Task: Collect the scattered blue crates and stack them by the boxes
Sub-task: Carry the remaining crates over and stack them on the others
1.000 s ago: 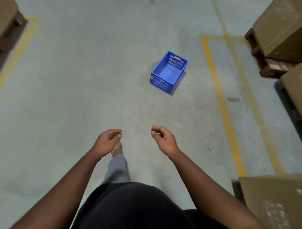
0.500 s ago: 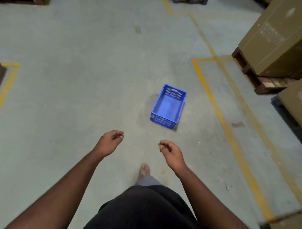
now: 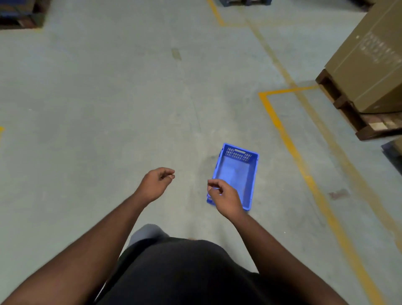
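Note:
One blue plastic crate (image 3: 237, 174) lies empty and upright on the concrete floor, just ahead and slightly right of me. My right hand (image 3: 225, 197) hovers above its near left corner, fingers loosely curled, holding nothing and covering part of the rim. My left hand (image 3: 155, 184) floats to the left of the crate, also loosely curled and empty. A large cardboard box (image 3: 369, 61) on a wooden pallet (image 3: 356, 117) stands at the right.
Yellow floor lines (image 3: 289, 141) mark a bay between the crate and the pallet. Another pallet (image 3: 19, 15) sits at the far left top, and a dark one (image 3: 243, 2) at the top edge. My dark shirt fills the bottom.
I have walked closer: the crate has come nearer and lower in view, and my right hand now overlaps its near corner. Both hands stay empty.

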A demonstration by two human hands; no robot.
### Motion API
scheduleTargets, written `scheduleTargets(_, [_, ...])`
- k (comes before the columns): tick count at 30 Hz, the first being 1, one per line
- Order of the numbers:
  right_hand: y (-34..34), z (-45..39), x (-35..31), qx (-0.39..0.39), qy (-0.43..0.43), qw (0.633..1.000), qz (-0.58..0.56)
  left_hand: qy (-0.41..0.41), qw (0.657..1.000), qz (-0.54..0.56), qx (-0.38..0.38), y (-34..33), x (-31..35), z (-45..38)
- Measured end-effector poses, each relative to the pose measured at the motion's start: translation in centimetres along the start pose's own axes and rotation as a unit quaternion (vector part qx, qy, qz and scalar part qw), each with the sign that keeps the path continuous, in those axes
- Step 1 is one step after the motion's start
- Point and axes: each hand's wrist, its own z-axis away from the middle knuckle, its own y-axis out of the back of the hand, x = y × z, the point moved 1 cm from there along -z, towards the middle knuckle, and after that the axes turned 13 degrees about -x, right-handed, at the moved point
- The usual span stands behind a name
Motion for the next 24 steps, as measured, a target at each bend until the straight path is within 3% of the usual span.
scheduleTargets(4, [0.8, -4.8, -2.4, -0.017, 0.003, 0.999, 0.039, -0.007, 1.000, -0.013, -0.016, 2.3, 2.6, -6.3])
scheduleTargets(6, [1.5, -14.3, -2.6, 0.046, -0.041, 0.998, 0.002, 0.003, 0.995, -0.045, -0.091, 6.1, 4.2, -18.1])
scheduleTargets(10, [1.8, -17.4, -2.9, 0.093, -0.070, 0.993, -0.027, -0.006, 0.990, -0.077, -0.118, 8.3, 5.3, -23.6])
scheduleTargets(14, [2.9, -20.4, -5.3, 0.180, -0.130, 0.974, -0.038, 0.010, 0.952, -0.190, -0.241, 9.9, 8.3, -32.7])
scheduleTargets(24, [7.7, -22.5, -5.1, 0.368, -0.218, 0.888, -0.171, -0.042, 0.864, -0.271, -0.421, 1.1, 18.6, -45.5])
